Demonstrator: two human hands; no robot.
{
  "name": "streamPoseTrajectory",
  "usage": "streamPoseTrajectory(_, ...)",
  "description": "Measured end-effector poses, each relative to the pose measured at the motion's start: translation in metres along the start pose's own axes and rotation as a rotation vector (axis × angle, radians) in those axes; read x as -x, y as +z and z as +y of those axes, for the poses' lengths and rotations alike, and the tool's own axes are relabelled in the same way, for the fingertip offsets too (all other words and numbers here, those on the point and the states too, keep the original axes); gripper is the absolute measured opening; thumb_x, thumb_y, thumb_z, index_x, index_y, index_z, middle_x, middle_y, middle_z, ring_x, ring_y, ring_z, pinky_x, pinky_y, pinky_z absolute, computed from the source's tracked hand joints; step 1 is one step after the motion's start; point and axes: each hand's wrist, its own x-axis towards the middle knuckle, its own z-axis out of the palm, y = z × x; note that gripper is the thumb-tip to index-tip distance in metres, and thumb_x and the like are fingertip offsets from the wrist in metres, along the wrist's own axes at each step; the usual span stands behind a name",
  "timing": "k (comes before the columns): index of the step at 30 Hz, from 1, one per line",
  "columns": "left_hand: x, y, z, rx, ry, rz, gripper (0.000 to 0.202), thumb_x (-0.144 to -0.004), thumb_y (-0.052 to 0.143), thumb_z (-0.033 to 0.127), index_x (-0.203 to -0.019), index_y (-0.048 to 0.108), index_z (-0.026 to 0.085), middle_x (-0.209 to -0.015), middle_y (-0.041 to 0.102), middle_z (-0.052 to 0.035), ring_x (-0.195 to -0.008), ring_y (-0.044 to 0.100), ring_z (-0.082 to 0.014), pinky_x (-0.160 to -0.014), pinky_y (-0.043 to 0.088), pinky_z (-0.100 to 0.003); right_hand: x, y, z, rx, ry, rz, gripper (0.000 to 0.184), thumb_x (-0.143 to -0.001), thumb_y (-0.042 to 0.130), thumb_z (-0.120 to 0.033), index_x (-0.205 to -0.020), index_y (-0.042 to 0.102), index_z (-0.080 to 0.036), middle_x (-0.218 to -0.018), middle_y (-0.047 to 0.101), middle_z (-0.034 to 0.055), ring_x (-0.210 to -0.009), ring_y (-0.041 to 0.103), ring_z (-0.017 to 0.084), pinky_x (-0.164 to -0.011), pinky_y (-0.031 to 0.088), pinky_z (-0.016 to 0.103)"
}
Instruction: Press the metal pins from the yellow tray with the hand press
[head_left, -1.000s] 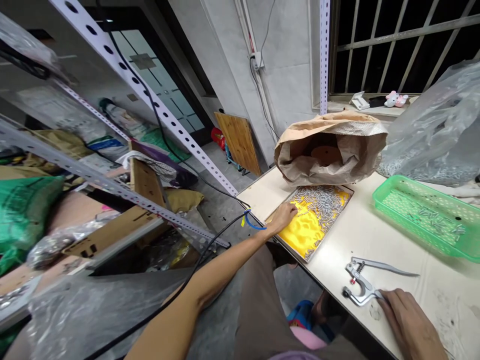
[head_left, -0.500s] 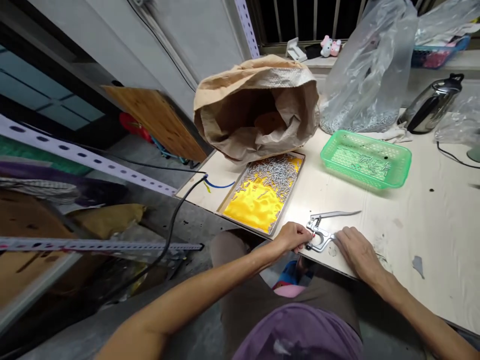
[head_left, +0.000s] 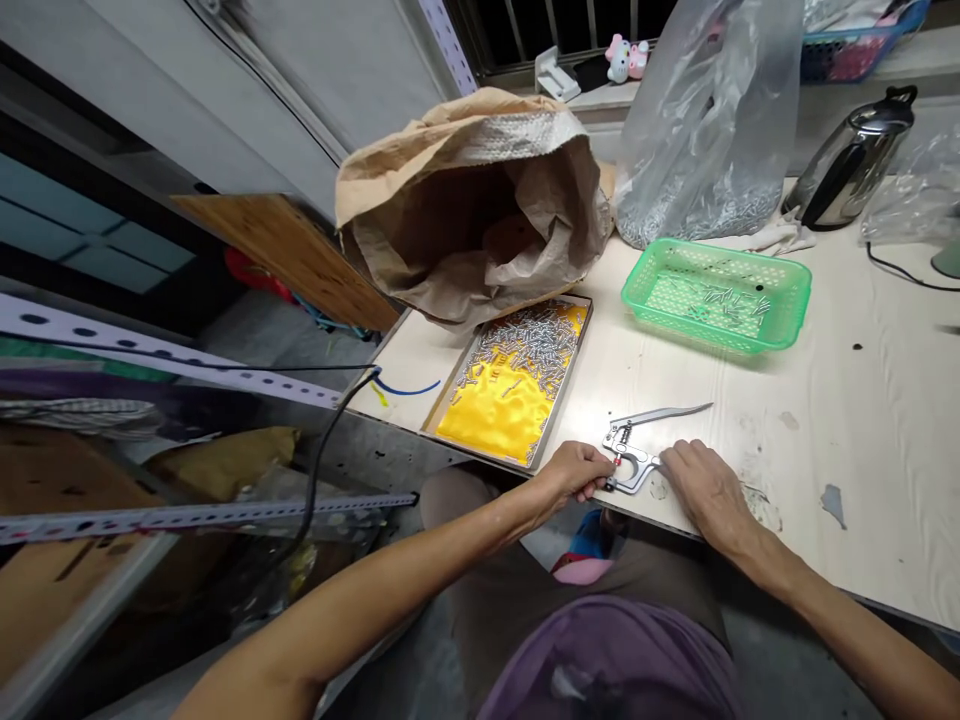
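Silver hand pliers [head_left: 639,470], of the snap-fastener kind with a coil spring, lie at the table's front edge with their handles spread apart. My right hand [head_left: 705,490] is closed on the end of the lower handle, its palm resting on the table. My left hand [head_left: 581,470] is closed in a pinch at the jaw end, by a small red part. Whatever its fingertips hold is too small to make out. To the left of the pliers is a shallow tray [head_left: 556,418] with yellow cloth [head_left: 495,410] and a heap of small metal pieces [head_left: 536,345].
A large brown paper sack [head_left: 435,290] lies open behind the tray. Farther right stand a green basket [head_left: 787,330] holding some metal pieces, a clear plastic bag [head_left: 697,150] and a steel kettle [head_left: 855,165]. A black cable [head_left: 319,450] hangs off the left table edge.
The camera view has shifted slightly, so the table things appear a little left and higher. Both hands keep their places at the pliers, whose handles stay spread.
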Motion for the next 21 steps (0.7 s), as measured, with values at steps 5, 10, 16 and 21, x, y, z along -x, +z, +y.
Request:
streamPoseTrajectory(5, 0.000, 0.001, -0.001, -0.041, 0.020, -0.005, 0.014, -0.079, 0.058, 0.015, -0.066, 0.055, 0.013, -0.043, 0.049, 0.0079, -0.031, 0.043, -0.0041, -0.034, 0.034, -0.014, 0.001, -0.001, -0.005, 0.059, 0.034, -0.025, 0.022, -0.086, 0.041, -0.004, -0.079, 0.054, -0.019, -0.073, 0.052, 0.0040, -0.069, 0.039, 0.020, -0.062, 0.027, 0.031)
streamPoseTrajectory(10, -0.004, 0.000, -0.006, -0.044, 0.020, -0.010, 0.009, -0.077, 0.062, 0.016, -0.071, 0.057, 0.013, -0.044, 0.050, 0.0083, -0.033, 0.048, -0.0054, -0.037, 0.040, -0.015, 0.003, -0.001, -0.008, 0.084, 0.048, -0.044, 0.022, -0.087, 0.040, -0.004, -0.081, 0.055, -0.020, -0.073, 0.053, 0.0048, -0.071, 0.041, 0.021, -0.063, 0.028, 0.032)
streamPoseTrajectory(16, -0.011, -0.004, -0.007, -0.087, -0.068, -0.122, 0.016, -0.075, 0.068, 0.023, -0.069, 0.057, 0.013, -0.044, 0.053, 0.0057, -0.038, 0.054, -0.0081, -0.043, 0.047, -0.018, 0.001, -0.002, -0.006, 0.061, 0.050, -0.112, 0.019, -0.085, 0.044, -0.006, -0.083, 0.056, -0.021, -0.077, 0.056, 0.0052, -0.075, 0.044, 0.021, -0.064, 0.029, 0.033)
streamPoseTrajectory(21, -0.008, -0.006, -0.006, -0.098, -0.090, -0.164, 0.017, -0.073, 0.070, 0.023, -0.069, 0.058, 0.012, -0.043, 0.054, 0.0049, -0.037, 0.053, -0.0079, -0.043, 0.047, -0.018, -0.006, -0.001, 0.016, 0.011, 0.024, -0.143, 0.030, -0.085, 0.055, -0.040, -0.108, 0.056, -0.020, -0.118, 0.056, 0.0122, -0.104, 0.047, 0.027, -0.078, 0.038, 0.038)
